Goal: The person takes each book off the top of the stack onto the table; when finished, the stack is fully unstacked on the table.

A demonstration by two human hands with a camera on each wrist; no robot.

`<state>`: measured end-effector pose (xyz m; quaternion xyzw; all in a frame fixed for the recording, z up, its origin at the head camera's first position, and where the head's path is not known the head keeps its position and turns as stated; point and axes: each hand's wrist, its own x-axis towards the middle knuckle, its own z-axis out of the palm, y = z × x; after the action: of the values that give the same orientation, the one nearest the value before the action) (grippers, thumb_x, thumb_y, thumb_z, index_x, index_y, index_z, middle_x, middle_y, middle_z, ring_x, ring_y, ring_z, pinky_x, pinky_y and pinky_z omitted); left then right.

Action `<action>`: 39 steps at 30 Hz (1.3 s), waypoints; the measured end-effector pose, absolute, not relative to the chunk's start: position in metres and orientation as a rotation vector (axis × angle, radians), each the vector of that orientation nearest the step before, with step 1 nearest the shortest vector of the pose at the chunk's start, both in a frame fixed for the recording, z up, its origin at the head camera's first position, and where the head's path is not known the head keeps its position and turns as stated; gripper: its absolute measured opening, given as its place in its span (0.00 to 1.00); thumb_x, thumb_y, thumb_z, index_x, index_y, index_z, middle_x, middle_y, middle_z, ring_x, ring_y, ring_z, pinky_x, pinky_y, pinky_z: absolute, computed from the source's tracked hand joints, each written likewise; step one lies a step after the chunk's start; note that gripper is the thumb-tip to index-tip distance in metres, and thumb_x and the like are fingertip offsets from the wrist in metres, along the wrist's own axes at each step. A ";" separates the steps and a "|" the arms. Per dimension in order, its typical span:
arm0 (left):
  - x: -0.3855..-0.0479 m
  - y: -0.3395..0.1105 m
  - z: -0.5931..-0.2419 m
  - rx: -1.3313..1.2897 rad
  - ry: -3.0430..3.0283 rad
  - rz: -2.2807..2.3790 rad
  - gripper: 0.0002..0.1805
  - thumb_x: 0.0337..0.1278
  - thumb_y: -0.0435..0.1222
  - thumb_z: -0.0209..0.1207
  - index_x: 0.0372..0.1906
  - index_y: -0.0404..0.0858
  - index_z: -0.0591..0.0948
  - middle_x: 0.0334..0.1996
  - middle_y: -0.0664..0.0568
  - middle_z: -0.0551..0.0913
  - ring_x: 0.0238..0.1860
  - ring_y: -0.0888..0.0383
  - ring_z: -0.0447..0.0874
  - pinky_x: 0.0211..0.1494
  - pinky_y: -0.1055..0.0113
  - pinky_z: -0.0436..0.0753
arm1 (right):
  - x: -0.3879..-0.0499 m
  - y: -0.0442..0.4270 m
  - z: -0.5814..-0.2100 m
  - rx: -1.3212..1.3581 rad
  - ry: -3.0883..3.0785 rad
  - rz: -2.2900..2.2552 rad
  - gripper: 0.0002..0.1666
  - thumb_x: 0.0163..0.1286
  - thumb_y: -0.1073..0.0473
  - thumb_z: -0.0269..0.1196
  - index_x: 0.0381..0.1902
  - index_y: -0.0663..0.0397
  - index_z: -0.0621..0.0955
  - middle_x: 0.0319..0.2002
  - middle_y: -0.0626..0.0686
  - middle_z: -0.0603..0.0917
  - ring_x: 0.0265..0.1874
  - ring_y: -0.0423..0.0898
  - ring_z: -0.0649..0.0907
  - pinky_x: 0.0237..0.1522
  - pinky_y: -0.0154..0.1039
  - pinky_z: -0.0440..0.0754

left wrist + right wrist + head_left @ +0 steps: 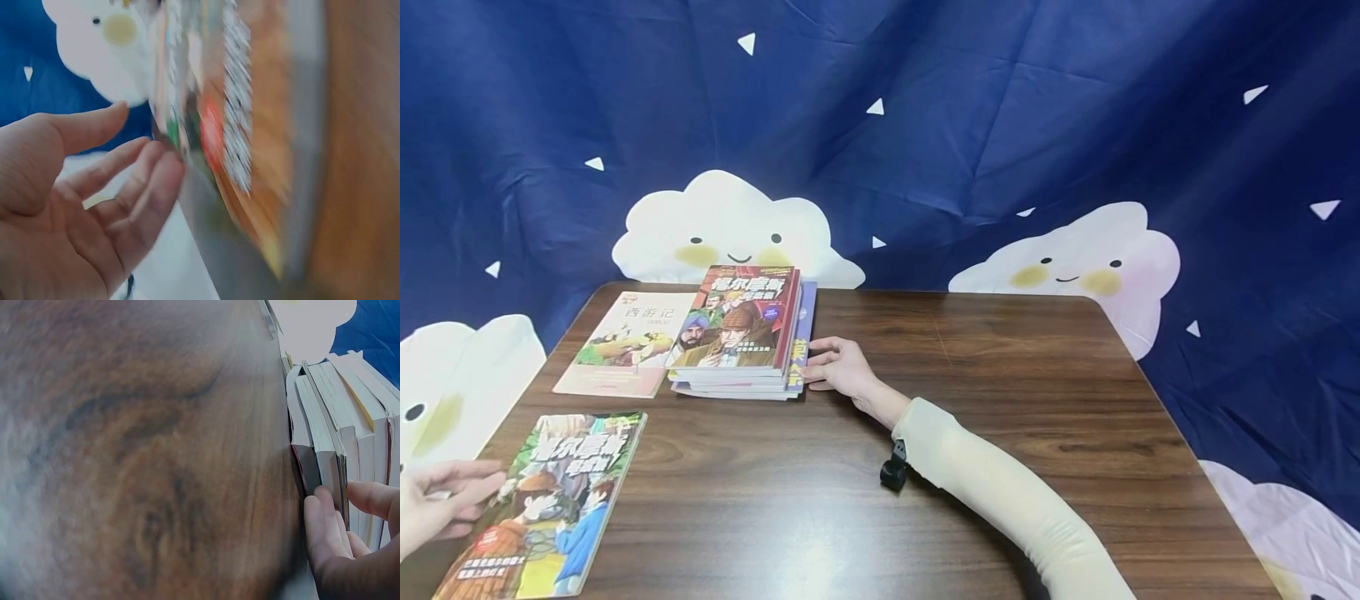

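At the table's left front lies a comic-style book (550, 508) with two figures on its cover. My left hand (448, 500) is at its left edge, fingers extended; in the left wrist view the hand (106, 200) has thumb and fingers apart beside the blurred book (269, 125). Further back stands a stack of books with a red-covered one (737, 321) on top and a purple-edged one (805, 325) low down. My right hand (846, 371) touches the stack's right side; in the right wrist view its fingers (325, 519) and thumb lie against the lower books' edges (319, 425).
A pale pink book (625, 342) lies flat left of the stack, close against it. The dark wooden table (1000, 417) extends to the right. Behind it hangs a blue cloth (925, 167) with white clouds and triangles. A black wrist camera (893, 471) is strapped at the right sleeve.
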<state>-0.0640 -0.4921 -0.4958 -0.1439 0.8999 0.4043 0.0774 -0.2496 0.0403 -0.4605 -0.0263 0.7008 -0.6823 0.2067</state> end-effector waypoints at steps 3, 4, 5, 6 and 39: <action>-0.081 -0.463 -0.474 -0.287 2.706 1.319 0.14 0.79 0.43 0.59 0.43 0.73 0.79 0.31 0.83 0.82 0.29 0.67 0.88 0.33 0.65 0.92 | -0.250 0.041 -0.460 -0.069 1.953 -1.901 0.32 0.67 0.74 0.70 0.67 0.66 0.76 0.50 0.68 0.89 0.31 0.44 0.90 0.46 0.46 0.94; -0.087 -0.452 -0.466 -0.240 2.702 1.359 0.13 0.80 0.41 0.58 0.45 0.70 0.79 0.32 0.82 0.83 0.30 0.67 0.88 0.33 0.66 0.92 | -0.250 0.041 -0.460 -0.070 1.957 -1.902 0.31 0.67 0.74 0.70 0.67 0.67 0.76 0.50 0.68 0.89 0.31 0.44 0.90 0.46 0.46 0.94; -0.093 -0.441 -0.460 -0.209 2.693 1.394 0.13 0.80 0.41 0.58 0.45 0.70 0.78 0.33 0.81 0.85 0.31 0.67 0.89 0.33 0.67 0.91 | -0.250 0.041 -0.460 -0.071 1.958 -1.902 0.31 0.67 0.74 0.70 0.67 0.67 0.76 0.50 0.68 0.89 0.31 0.44 0.90 0.47 0.47 0.94; -0.098 -0.430 -0.453 -0.179 2.676 1.438 0.12 0.80 0.41 0.58 0.46 0.68 0.78 0.35 0.82 0.85 0.32 0.67 0.90 0.33 0.67 0.91 | -0.250 0.041 -0.460 -0.072 1.960 -1.901 0.31 0.67 0.74 0.70 0.67 0.67 0.76 0.50 0.68 0.89 0.31 0.44 0.90 0.47 0.47 0.94; -0.265 -0.306 -0.407 -0.042 2.540 1.503 0.38 0.76 0.51 0.61 0.76 0.28 0.69 0.33 0.75 0.81 0.33 0.73 0.82 0.41 0.70 0.91 | -0.248 0.039 -0.456 -0.086 1.964 -1.893 0.31 0.67 0.75 0.69 0.67 0.68 0.75 0.54 0.73 0.86 0.32 0.44 0.90 0.49 0.49 0.93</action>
<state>-0.2654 -0.3061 -0.4069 -0.0140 0.8566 0.5070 0.0946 -0.2476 0.0391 -0.4563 -0.0308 0.7043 -0.6790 0.2047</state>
